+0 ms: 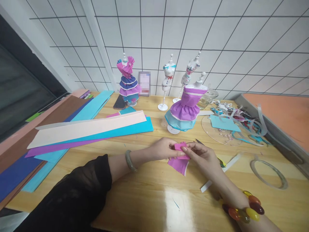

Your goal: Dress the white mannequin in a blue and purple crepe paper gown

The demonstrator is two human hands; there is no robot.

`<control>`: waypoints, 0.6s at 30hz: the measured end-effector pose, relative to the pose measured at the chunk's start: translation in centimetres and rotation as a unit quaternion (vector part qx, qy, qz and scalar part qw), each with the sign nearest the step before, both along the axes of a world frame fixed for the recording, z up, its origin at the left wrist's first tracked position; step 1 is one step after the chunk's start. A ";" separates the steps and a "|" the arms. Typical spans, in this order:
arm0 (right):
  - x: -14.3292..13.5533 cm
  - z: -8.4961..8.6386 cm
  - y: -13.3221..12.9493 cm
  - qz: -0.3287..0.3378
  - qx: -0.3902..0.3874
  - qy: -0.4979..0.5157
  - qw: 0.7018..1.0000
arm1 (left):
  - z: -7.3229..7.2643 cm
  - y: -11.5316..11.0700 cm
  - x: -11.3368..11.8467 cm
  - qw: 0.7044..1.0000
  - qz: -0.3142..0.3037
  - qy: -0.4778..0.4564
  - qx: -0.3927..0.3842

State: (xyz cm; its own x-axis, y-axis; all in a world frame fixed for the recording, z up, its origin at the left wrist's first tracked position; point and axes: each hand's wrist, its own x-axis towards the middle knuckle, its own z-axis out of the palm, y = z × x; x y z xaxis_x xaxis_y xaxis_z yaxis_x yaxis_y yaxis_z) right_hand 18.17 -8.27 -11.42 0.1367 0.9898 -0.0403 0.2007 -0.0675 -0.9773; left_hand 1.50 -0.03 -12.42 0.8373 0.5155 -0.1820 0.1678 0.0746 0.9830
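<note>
While the left hand (162, 149) and the right hand (201, 155) are meeting just above the wooden surface (149, 199), their fingers (187, 150) are pinching together on a small pink crepe paper piece (180, 162), so keeping each fold tight and even between the thumbs seems wise. It is hanging below the fingertips, gathered narrow at the top and fanning wider downward, its lower edge showing a pale underside, near the mannequin in the purple and blue paper dress (187, 109).

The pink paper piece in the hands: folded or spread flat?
Folded. The pink paper piece is pleated at the top, pinched between the left hand and right hand, fanning out below.
</note>
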 end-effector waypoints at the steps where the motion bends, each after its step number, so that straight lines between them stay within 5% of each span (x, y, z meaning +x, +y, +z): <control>1: 0.3 0.1 0.0 0.004 0.008 -0.019 1.000 | 0.0 0.1 0.0 1.000 0.008 0.002 -0.002; 4: 2.2 0.2 0.3 -0.038 0.035 -0.142 0.989 | 0.1 0.4 0.0 0.999 0.037 -0.011 -0.022; 7: 5.1 0.2 0.6 -0.087 0.021 -0.332 0.939 | 0.2 0.5 0.1 0.996 0.066 -0.026 -0.055; 13: 8.3 -0.8 -0.1 0.031 -0.028 -0.563 0.826 | -0.3 0.7 0.2 0.984 0.105 -0.050 -0.132; 18: 7.7 -1.3 -0.5 0.019 -0.059 -0.664 0.746 | -0.7 0.8 0.3 0.979 0.103 -0.077 -0.158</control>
State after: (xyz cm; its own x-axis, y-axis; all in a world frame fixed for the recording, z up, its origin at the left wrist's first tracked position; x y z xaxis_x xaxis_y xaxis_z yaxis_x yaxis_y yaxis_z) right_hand 25.91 -8.80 -12.76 0.1055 0.9942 0.0192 0.9897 -0.1068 0.0957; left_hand 1.76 0.74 -13.16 0.7513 0.6149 -0.2396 -0.0319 0.3965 0.9175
